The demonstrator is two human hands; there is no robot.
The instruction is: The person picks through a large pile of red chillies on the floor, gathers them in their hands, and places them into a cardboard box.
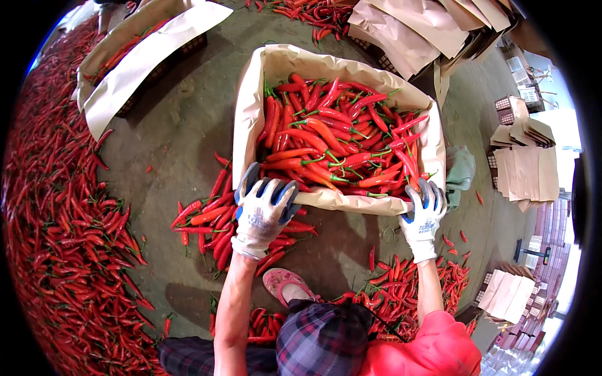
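Observation:
A box lined with brown paper [338, 202] stands before me, filled with red chili peppers [329, 136] that have green stems. My left hand [264, 207], in a white glove with blue coating, grips the near left corner, fingers over the paper rim. At the near right corner my right hand [425, 211], gloved alike, holds the rim with its fingertips bent over the edge. Loose chili peppers [211, 216] lie on the floor beside and below my left hand.
A large heap of chilies [70, 263] covers the left side. Another paper-lined crate [155, 66] stands upper left. Crates topped with brown paper sheets [409, 33] are at upper right, more [526, 174] farther right. Green plastic [458, 174] lies beside the box; another chili pile [400, 291] lies near my right arm.

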